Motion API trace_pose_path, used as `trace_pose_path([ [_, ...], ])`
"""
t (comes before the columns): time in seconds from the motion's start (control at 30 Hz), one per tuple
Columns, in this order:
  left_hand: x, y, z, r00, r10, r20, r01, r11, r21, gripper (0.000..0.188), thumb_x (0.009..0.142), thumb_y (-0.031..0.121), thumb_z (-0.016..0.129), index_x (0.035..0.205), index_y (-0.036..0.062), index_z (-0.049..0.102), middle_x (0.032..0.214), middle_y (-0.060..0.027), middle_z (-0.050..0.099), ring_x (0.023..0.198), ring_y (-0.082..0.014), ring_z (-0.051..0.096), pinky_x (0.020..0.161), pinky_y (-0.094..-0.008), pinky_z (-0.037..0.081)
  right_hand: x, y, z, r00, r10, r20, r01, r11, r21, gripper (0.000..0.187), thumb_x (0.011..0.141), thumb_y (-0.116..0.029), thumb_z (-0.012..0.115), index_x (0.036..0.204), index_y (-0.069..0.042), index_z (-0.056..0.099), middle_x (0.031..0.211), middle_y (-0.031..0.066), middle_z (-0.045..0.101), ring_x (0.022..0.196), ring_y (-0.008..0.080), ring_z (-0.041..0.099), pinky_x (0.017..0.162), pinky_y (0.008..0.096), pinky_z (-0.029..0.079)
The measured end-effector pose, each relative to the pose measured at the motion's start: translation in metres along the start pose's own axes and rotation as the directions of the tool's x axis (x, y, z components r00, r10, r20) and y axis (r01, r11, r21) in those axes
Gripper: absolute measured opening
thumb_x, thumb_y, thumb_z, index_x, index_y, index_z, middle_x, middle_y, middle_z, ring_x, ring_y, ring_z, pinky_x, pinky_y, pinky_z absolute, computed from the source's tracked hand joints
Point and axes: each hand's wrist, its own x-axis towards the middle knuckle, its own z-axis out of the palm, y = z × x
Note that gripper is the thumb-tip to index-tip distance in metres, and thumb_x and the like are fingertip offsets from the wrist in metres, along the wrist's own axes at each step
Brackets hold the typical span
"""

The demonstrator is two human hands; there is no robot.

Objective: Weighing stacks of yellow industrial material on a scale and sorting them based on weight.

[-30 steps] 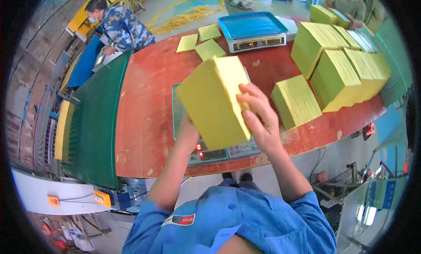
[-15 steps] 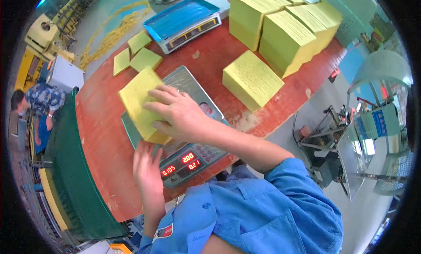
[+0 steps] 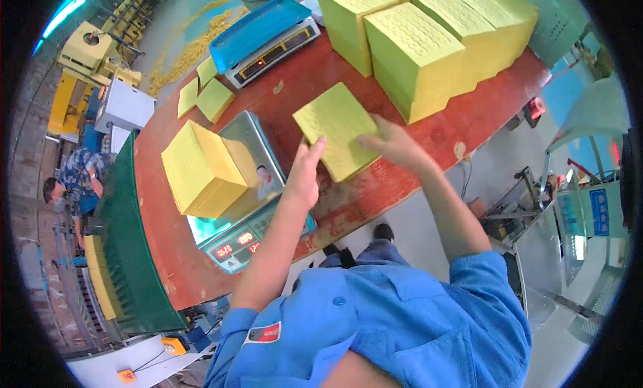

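Note:
A block of yellow paper sheets (image 3: 338, 130) is between my hands above the near middle of the red table; I cannot tell whether it rests on the table. My left hand (image 3: 306, 174) grips its left edge, thumb on top and the other fingers mostly hidden. On its right edge is my right hand (image 3: 395, 143), thumb lying over the top face. To the left, a thick yellow paper stack (image 3: 201, 167) sits untouched on the metal pan of a digital scale (image 3: 253, 137), whose red display is lit.
Tall yellow paper stacks (image 3: 422, 60) stand at the table's back right. A second scale with a blue tray (image 3: 261, 30) is at the back, near several thin yellow pads (image 3: 214, 100). At the far left, beyond a green panel (image 3: 130, 241), is another person (image 3: 84, 174).
Both hands have left the paper stack on the scale and moved right. They now hold the paper block that lay alone on the table. The view has shifted slightly.

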Motion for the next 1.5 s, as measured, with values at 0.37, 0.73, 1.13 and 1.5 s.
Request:
trace_pose_path([
  [0.37, -0.081, -0.007, 0.039, 0.94, -0.305, -0.153, 0.314, 0.948, 0.042, 0.05, 0.096, 0.014, 0.054, 0.142, 0.0053, 0.037, 0.135, -0.0112, 0.052, 0.123, -0.0236, 0.053, 0.102, -0.0397, 0.045, -0.145, 0.008, 0.008, 0.995, -0.102, 0.011, 0.102, 0.995, 0.004, 0.08, 0.083, -0.033, 0.07, 0.141, 0.009, 0.033, 0.143, 0.0322, 0.037, 0.134, 0.0423, 0.038, 0.111, 0.0433, 0.034],
  [0.73, -0.079, -0.028, 0.062, 0.97, -0.203, -0.135, 0.197, 0.979, -0.054, 0.05, 0.096, 0.014, 0.053, 0.142, 0.0067, 0.035, 0.136, -0.0098, 0.05, 0.124, -0.021, 0.051, 0.102, -0.037, 0.043, -0.122, 0.026, -0.008, 1.0, 0.006, -0.018, -0.001, 0.951, 0.309, 0.063, 0.088, -0.024, 0.066, 0.14, 0.004, 0.041, 0.133, 0.0248, 0.053, 0.122, 0.028, 0.054, 0.096, 0.0386, 0.049],
  [1.13, -0.084, -0.032, 0.066, 0.976, -0.214, -0.027, 0.216, 0.971, 0.103, 0.051, 0.096, 0.015, 0.053, 0.144, 0.004, 0.036, 0.137, -0.0103, 0.051, 0.123, -0.0206, 0.052, 0.102, -0.0359, 0.043, -0.166, 0.099, -0.016, 0.862, 0.488, 0.14, -0.39, 0.458, 0.799, 0.033, 0.099, -0.028, 0.054, 0.119, -0.002, 0.057, 0.111, 0.009, 0.064, 0.104, 0.0186, 0.06, 0.087, 0.0329, 0.048],
  [1.5, -0.101, -0.042, 0.089, 0.963, -0.259, 0.075, 0.268, 0.952, -0.149, 0.05, 0.096, 0.025, 0.059, 0.138, 0.0023, 0.047, 0.127, -0.0061, 0.058, 0.113, -0.0145, 0.056, 0.097, -0.0305, 0.045, -0.188, 0.062, -0.051, 0.96, 0.273, 0.06, -0.232, 0.656, 0.719, 0.053, 0.099, -0.033, 0.053, 0.138, 0.001, 0.045, 0.134, 0.012, 0.054, 0.12, 0.0222, 0.054, 0.101, 0.0356, 0.042],
])
